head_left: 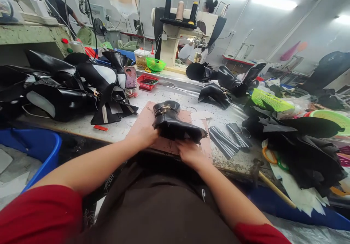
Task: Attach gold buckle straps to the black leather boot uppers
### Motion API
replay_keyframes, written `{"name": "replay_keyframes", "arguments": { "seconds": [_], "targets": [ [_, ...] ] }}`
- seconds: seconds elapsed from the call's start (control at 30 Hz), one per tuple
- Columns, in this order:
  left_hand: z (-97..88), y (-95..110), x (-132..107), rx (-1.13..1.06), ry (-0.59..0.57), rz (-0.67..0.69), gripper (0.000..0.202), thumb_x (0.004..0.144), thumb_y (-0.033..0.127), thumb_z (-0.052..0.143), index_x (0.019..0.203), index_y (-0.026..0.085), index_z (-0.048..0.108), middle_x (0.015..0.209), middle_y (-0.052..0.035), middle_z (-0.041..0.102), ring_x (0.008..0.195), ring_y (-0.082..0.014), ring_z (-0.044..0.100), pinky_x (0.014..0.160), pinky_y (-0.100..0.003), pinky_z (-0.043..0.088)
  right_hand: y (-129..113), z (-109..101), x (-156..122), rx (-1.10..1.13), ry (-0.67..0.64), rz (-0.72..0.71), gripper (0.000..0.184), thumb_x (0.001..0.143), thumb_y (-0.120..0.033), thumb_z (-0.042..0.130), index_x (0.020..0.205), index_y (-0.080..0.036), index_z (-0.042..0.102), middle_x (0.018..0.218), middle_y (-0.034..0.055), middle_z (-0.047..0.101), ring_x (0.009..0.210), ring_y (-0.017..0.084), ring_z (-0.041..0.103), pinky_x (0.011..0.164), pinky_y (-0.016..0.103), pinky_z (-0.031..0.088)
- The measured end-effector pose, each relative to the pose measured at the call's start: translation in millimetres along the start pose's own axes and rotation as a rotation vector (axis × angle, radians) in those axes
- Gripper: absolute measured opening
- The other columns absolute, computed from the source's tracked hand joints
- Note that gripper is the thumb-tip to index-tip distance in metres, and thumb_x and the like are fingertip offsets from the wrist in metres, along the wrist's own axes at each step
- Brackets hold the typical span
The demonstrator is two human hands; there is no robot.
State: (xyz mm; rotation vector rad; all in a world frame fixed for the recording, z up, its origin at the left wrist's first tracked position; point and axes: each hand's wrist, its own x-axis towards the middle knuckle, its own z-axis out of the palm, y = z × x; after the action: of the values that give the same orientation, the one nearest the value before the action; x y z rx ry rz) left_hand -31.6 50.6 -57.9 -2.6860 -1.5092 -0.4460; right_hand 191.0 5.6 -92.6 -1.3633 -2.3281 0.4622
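— What lies to the left?
— A blue bin (41, 145) below the bench edge, a heap of black boot pieces (68, 87), and a phone (130, 77) propped upright.
— And the hands?
— The left hand (144, 134) grips the near-left edge of a black boot upper (171, 122). The upper lies on a pink board (142, 118) at the bench's near edge.
— Its long axis?
— It runs away from the person, leaning slightly left. The buckled end points far and the wide end near.
— The right hand (191, 153)?
— Its fingers are curled on the near-right hem. Black strips (226, 136) lie just to the right.
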Motion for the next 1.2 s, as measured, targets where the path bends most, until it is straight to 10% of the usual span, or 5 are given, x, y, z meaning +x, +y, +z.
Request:
{"name": "replay_keyframes", "arguments": {
  "seconds": [0.2, 0.43, 0.67, 0.9, 1.2],
  "targets": [
    [0.9, -3.1, -25.8, 0.061, 0.106, -0.2, 0.031, 0.083, 0.038, 0.048, 0.104, 0.017, 0.056, 0.113, -0.016, 0.058, 0.103, -0.0275, 0.056, 0.085, -0.04, 0.046, 6.5, -13.7, -41.1, 0.128, 0.48, 0.223, 0.029, 0.083, -0.03, 0.037, 0.087, -0.013, 0.061, 0.086, 0.0131, 0.063, 0.081, 0.023, 0.058, 0.073, 0.037, 0.048],
    [-12.1, 16.8, 39.0, 0.096, 0.046, -0.47, 0.035, 0.088, 0.026, 0.037, 0.119, 0.013, 0.045, 0.091, -0.0131, 0.067, 0.074, -0.0252, 0.066, 0.062, -0.033, 0.049, 1.9, -29.7, 4.7, 0.276, 0.589, 0.392, 0.033, 0.078, -0.035, 0.046, 0.098, -0.014, 0.061, 0.092, 0.01, 0.069, 0.087, 0.023, 0.063, 0.076, 0.033, 0.049],
    [-90.2, 67.0, 114.5, 0.199, -0.063, -0.057, 0.023, 0.079, 0.01, 0.045, 0.09, 0.01, 0.066, 0.091, -0.0178, 0.067, 0.09, -0.0273, 0.063, 0.074, -0.034, 0.047, -25.6, -49.3, 37.6, 0.192, 0.394, 0.375, 0.016, 0.064, -0.023, 0.055, 0.077, -0.015, 0.06, 0.074, 0.007, 0.067, 0.07, 0.023, 0.062, 0.064, 0.03, 0.047],
    [-100.7, 64.3, 146.9, 0.298, -0.208, 0.31, 0.021, 0.074, 0.005, 0.049, 0.082, 0.009, 0.068, 0.086, -0.0175, 0.068, 0.086, -0.0276, 0.062, 0.073, -0.036, 0.044, -34.7, -73.9, 29.8, 0.056, 0.279, 0.394, 0.022, 0.067, -0.016, 0.048, 0.087, -0.016, 0.055, 0.075, 0.0074, 0.063, 0.074, 0.024, 0.058, 0.064, 0.03, 0.044],
    [-44.5, 25.7, 56.9, -0.105, -0.006, 0.808, 0.022, 0.081, 0.024, 0.044, 0.088, 0.029, 0.064, 0.098, -0.005, 0.066, 0.095, -0.0208, 0.057, 0.088, -0.036, 0.039, -39.6, -53.6, 30.7, 0.102, 0.134, 0.389, 0.06, 0.072, -0.006, 0.039, 0.132, -0.005, 0.034, 0.102, 0.0165, 0.065, 0.092, 0.026, 0.061, 0.076, 0.032, 0.047]
  ]
}}
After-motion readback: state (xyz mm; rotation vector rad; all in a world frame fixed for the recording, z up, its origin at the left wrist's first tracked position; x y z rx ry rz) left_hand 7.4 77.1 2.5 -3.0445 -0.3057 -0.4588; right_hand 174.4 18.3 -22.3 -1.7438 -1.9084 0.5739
